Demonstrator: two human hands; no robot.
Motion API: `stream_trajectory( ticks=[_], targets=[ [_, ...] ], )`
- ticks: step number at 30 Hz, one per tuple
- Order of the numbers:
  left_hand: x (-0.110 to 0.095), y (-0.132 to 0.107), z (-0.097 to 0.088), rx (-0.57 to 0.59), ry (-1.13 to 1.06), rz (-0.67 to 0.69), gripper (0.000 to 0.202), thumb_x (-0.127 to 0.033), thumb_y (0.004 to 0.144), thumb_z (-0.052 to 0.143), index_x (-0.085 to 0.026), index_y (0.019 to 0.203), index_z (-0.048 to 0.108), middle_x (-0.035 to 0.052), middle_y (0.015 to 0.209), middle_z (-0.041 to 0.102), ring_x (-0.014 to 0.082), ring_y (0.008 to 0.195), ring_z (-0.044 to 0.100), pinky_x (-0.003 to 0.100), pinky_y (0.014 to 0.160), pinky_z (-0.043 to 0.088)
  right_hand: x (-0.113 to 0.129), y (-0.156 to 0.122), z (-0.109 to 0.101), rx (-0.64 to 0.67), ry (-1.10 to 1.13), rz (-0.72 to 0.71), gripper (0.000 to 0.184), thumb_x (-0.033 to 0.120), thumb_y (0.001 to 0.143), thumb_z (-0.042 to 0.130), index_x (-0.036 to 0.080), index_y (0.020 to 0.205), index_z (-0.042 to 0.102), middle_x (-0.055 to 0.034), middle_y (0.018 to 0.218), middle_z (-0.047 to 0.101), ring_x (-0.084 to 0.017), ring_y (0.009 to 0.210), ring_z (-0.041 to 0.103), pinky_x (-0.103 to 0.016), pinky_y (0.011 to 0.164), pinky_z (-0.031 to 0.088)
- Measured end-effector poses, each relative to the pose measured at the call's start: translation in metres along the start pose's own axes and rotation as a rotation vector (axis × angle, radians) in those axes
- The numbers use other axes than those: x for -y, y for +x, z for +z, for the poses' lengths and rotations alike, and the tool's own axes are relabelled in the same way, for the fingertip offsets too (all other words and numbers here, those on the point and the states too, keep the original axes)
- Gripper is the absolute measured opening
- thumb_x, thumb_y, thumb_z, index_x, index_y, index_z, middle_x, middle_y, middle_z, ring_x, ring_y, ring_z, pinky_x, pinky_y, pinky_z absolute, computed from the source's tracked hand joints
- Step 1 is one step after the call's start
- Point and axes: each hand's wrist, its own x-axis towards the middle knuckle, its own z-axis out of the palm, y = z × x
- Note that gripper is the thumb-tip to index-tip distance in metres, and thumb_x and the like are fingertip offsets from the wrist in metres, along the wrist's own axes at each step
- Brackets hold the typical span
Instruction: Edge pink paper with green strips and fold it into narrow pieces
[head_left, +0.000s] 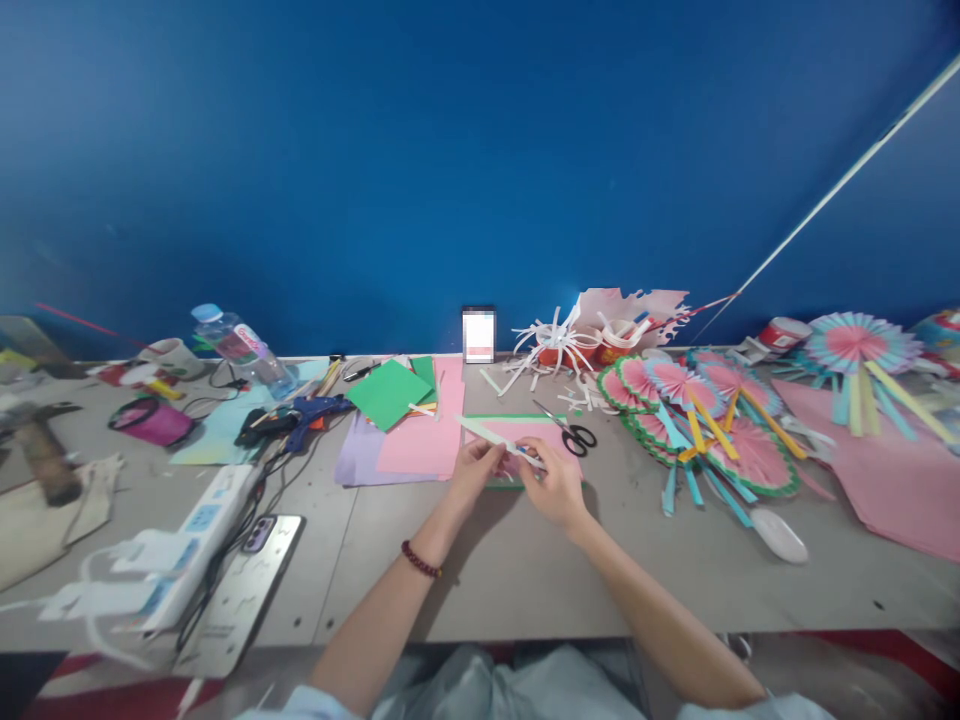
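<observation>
My left hand [474,466] and my right hand [553,482] meet over the grey table [480,570], both pinched on a narrow folded strip of pale paper [487,433]. The strip slants up to the left from my fingers. Under my hands lies a pink sheet with a green border [517,427]. A dark bead bracelet [420,561] circles my left wrist. Black-handled scissors [570,432] lie just right of my right hand.
Pink, purple and green paper sheets [409,420] lie to the left. Finished pink paper fans [705,420] with coloured sticks spread to the right. A water bottle [240,348], glue gun [300,415], power strip [202,530] and phone [247,580] crowd the left.
</observation>
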Motion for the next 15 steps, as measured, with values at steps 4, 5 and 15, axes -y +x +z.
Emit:
stream_trajectory(
  ticks=[4,5,15],
  targets=[
    [-0.001,-0.001,-0.001,-0.011,-0.002,0.034,0.038,-0.048,0.062,0.072,-0.014,0.053,0.057,-0.0015,0.049,0.054,0.0087,0.048,0.048,0.022,0.051,0.040,0.001,0.002,0.001,0.026,0.172,0.100,0.023,0.031,0.083,0.053,0.018,0.099,0.061,-0.0064,0.086,0.068,-0.016,0.076,0.064,-0.023,0.060,0.051],
    [-0.001,-0.001,-0.001,-0.011,-0.001,0.048,0.039,-0.048,0.062,0.072,-0.014,0.052,0.057,-0.0013,0.050,0.054,0.0088,0.049,0.048,0.022,0.051,0.039,0.000,0.003,0.002,0.026,0.208,0.123,0.024,0.033,0.083,0.054,0.017,0.098,0.062,-0.0060,0.083,0.068,-0.016,0.073,0.063,-0.023,0.060,0.051],
    [-0.001,0.002,-0.003,-0.015,0.042,0.110,0.036,-0.049,0.062,0.071,-0.015,0.056,0.060,-0.0018,0.049,0.054,0.0098,0.048,0.047,0.023,0.049,0.039,-0.012,0.009,0.007,0.086,0.382,0.246,0.029,0.040,0.081,0.056,0.016,0.093,0.064,0.0015,0.054,0.058,-0.014,0.052,0.055,-0.025,0.053,0.046]
  ],
)
